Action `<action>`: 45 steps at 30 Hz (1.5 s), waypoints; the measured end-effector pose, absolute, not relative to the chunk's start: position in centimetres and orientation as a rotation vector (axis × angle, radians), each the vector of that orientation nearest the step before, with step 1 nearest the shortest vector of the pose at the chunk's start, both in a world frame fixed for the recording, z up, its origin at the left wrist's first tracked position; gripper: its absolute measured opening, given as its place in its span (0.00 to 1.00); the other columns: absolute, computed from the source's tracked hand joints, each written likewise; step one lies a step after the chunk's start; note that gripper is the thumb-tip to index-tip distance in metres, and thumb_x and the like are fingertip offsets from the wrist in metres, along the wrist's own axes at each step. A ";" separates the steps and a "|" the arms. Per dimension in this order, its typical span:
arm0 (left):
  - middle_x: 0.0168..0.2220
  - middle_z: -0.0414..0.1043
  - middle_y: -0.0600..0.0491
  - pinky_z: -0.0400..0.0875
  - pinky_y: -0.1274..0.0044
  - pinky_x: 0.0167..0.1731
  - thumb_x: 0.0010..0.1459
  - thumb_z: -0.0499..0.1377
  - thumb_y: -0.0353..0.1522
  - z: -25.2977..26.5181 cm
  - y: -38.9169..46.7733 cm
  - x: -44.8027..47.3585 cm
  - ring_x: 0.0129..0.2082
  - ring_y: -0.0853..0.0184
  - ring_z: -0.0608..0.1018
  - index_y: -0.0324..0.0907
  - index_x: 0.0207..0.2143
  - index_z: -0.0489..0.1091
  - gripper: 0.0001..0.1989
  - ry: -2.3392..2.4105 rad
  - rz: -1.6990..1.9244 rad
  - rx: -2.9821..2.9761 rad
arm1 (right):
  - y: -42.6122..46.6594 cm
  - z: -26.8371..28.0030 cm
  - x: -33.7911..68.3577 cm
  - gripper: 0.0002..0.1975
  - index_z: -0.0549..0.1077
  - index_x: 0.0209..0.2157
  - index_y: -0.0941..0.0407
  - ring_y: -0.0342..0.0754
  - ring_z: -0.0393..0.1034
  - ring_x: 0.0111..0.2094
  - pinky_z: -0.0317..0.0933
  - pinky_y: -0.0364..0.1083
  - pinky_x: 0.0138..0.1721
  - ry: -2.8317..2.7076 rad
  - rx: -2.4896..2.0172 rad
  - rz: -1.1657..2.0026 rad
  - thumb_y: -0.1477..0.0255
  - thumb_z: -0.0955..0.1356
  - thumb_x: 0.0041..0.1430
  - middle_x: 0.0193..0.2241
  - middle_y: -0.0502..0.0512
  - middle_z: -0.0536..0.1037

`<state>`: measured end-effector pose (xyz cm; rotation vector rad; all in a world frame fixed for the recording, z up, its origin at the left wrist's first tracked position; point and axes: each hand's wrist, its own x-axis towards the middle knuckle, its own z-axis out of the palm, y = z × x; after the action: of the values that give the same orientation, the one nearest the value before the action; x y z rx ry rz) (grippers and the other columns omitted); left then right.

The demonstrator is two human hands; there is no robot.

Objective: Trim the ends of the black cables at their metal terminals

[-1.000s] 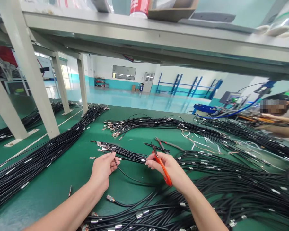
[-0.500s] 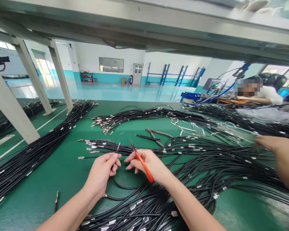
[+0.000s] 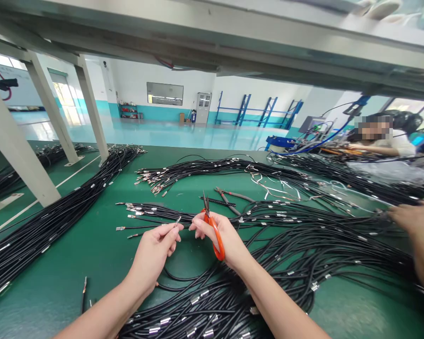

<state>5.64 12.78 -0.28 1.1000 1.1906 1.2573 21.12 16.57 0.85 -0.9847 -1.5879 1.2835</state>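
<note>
My left hand is closed in a pinch around a thin cable end, its pale tip poking up past thumb and forefinger. Just to the right, my right hand holds orange-handled scissors, blades pointing up and away from me. The fingertips of both hands are close but apart. Below my hands lies a loose mass of black cables with silvery sleeves. Beyond them a cable bundle runs across the green table, its stripped ends to the left.
Grey-handled pliers and a black pen-like tool lie behind my hands. Further cable bundles lie left and behind. White shelf posts stand left. Another person's hand reaches in at right; a co-worker sits beyond.
The scissors have swung from leaning left to nearly upright in my right hand. My left hand has shifted slightly right, and the pale tip shows shorter. The other person's hand moved right.
</note>
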 end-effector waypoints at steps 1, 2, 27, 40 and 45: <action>0.21 0.64 0.56 0.55 0.81 0.19 0.49 0.58 0.39 -0.1 12.7 5.7 0.19 0.74 0.61 0.37 0.29 0.73 0.13 1.222 1.248 1.185 | 16.4 1.0 21.1 0.12 0.68 0.28 0.59 0.40 0.61 0.23 0.57 0.41 0.28 -1.581 -0.966 1.295 0.63 0.66 0.52 0.24 0.51 0.71; 0.21 0.65 0.55 0.56 0.81 0.20 0.49 0.57 0.38 0.1 12.5 5.7 0.20 0.73 0.62 0.38 0.28 0.74 0.12 1.247 1.241 1.284 | 16.2 1.3 21.0 0.12 0.68 0.27 0.59 0.40 0.61 0.23 0.57 0.41 0.27 -1.576 -0.953 1.311 0.63 0.66 0.51 0.23 0.50 0.70; 0.19 0.65 0.56 0.59 0.81 0.19 0.51 0.56 0.32 0.5 11.8 6.2 0.17 0.75 0.65 0.38 0.23 0.70 0.08 1.210 1.224 1.347 | 15.4 1.9 21.1 0.09 0.66 0.25 0.57 0.40 0.59 0.22 0.56 0.41 0.25 -1.770 -1.054 1.069 0.67 0.67 0.49 0.19 0.47 0.67; 0.17 0.60 0.58 0.52 0.83 0.19 0.51 0.57 0.35 -0.3 12.3 6.3 0.17 0.77 0.59 0.37 0.19 0.64 0.13 1.033 1.126 1.104 | 15.3 2.3 21.1 0.13 0.60 0.19 0.57 0.38 0.53 0.17 0.48 0.39 0.19 -1.768 -1.151 1.204 0.67 0.65 0.49 0.14 0.44 0.61; 0.18 0.61 0.57 0.52 0.83 0.19 0.51 0.57 0.35 -0.5 12.3 6.2 0.17 0.77 0.59 0.37 0.20 0.65 0.12 1.038 1.143 1.072 | 15.2 2.3 21.0 0.12 0.59 0.18 0.57 0.37 0.52 0.17 0.47 0.39 0.19 -1.801 -1.145 1.190 0.68 0.64 0.50 0.14 0.44 0.60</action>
<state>6.24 12.30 -0.51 1.0717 1.0375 1.1429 21.05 15.20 2.33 -1.1451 -1.8012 1.1902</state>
